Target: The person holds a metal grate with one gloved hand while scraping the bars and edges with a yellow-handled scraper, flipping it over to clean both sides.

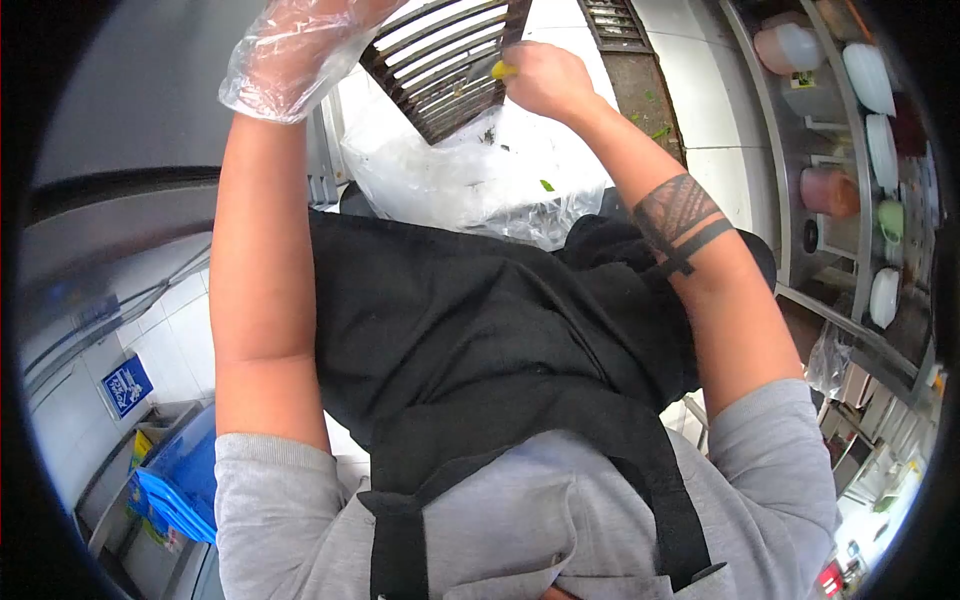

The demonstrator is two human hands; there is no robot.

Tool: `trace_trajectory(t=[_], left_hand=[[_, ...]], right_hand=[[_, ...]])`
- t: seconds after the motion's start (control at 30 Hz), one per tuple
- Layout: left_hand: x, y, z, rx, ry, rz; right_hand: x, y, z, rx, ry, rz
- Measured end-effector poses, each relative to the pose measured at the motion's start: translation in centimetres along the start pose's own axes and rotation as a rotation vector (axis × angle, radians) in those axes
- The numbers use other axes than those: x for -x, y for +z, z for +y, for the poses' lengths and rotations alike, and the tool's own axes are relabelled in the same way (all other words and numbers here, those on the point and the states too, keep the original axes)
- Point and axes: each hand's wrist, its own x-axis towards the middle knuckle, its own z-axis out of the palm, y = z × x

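Note:
My left hand, in a clear plastic glove, is at the top edge beside a dark slatted metal grate. Its fingers run out of frame, so its grip is hidden. My right hand is bare and closed around a yellow-handled tool with what looks like a grey blade, against the right side of the grate. The grate stands tilted, its lower corner over a clear plastic bag spread in front of my knees. Green leaf bits and dark scraps lie in and around the bag.
An open floor drain channel with leaf scraps runs through white tiles, with another grate at its far end. Metal shelves with tubs and bowls stand at right. A grey metal surface borders the left; blue crates stand lower left.

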Motion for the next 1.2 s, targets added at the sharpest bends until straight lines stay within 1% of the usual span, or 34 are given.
trace_trajectory(t=[0.03,0.07,0.13,0.2,0.27,0.3,0.33,0.37,0.43,0.47,0.53,0.57,0.63,0.7,0.77,0.83,0.87,0.9,0.97,1.03,1.07,1.1,1.17,1.2], left_hand=[[-0.3,0.1,-0.1,0.000,0.009,0.002],[-0.1,0.4,-0.4,0.003,0.098,0.034],[0.4,0.4,0.0,0.030,0.224,0.099],[0.2,0.3,-0.3,-0.010,0.251,0.096],[-0.2,0.3,-0.6,-0.055,0.285,0.089],[-0.2,0.3,-0.3,-0.059,0.236,0.070],[0.1,0.2,-0.3,-0.065,0.178,0.054],[0.3,0.4,-0.7,-0.068,0.171,0.053],[-0.2,0.9,-0.9,-0.025,0.250,0.120],[-0.4,0.8,-1.0,-0.027,0.255,0.122],[0.0,0.5,-0.6,-0.053,0.143,0.047],[0.0,0.6,-0.6,-0.058,0.136,0.048],[0.1,1.0,-0.6,0.037,0.283,0.109],[-0.1,0.6,-0.6,0.014,0.267,0.088],[-0.1,0.7,-0.8,-0.012,0.249,0.055],[0.2,1.1,-0.8,0.012,0.234,0.114],[0.2,1.1,-1.0,0.011,0.230,0.114],[0.1,0.9,-0.9,-0.022,0.250,0.101],[-0.4,0.8,-0.7,-0.056,0.283,0.090],[-0.1,0.2,0.1,-0.094,0.099,-0.013],[0.5,0.9,-0.3,-0.086,0.307,0.127],[0.6,0.8,-0.4,-0.087,0.304,0.123],[0.1,0.5,0.0,-0.098,0.189,0.042],[-0.3,0.0,0.6,-0.137,0.048,-0.066]], right_hand=[[0.0,-0.2,0.3,-0.024,-0.025,0.009],[-0.4,-0.8,1.1,-0.079,-0.018,-0.038],[0.1,-0.9,0.0,-0.050,0.016,-0.009],[0.7,-0.7,-1.6,-0.011,0.009,-0.013],[-0.2,-1.2,-0.1,-0.030,0.002,-0.023],[-0.1,-1.2,0.4,-0.053,-0.007,-0.049],[0.0,-1.1,0.6,-0.040,0.016,0.009],[0.2,-0.3,0.0,-0.041,0.010,0.004],[1.1,0.7,-1.9,-0.052,-0.042,0.001],[1.1,0.5,-2.1,-0.046,-0.046,-0.005],[1.0,-0.3,-0.6,-0.065,-0.009,-0.012],[0.7,-0.5,-0.2,-0.074,0.011,-0.020],[1.2,0.2,-1.4,-0.065,0.022,-0.021],[1.6,1.0,-2.7,-0.017,-0.044,0.021],[1.1,0.7,-1.7,-0.065,-0.043,-0.003],[0.8,0.3,-1.1,-0.082,0.035,0.005],[1.0,1.1,-2.1,-0.073,0.043,-0.049],[1.7,0.7,-3.7,-0.037,0.007,-0.047],[1.7,1.1,-3.3,-0.052,-0.014,-0.003],[1.2,0.2,-1.7,-0.056,0.037,-0.007],[1.2,0.0,-1.7,-0.107,0.060,0.007],[1.6,0.1,-2.9,-0.111,0.059,0.004],[2.0,-0.3,-5.1,-0.039,0.009,-0.071],[1.6,0.3,-4.3,-0.064,-0.039,-0.038]])
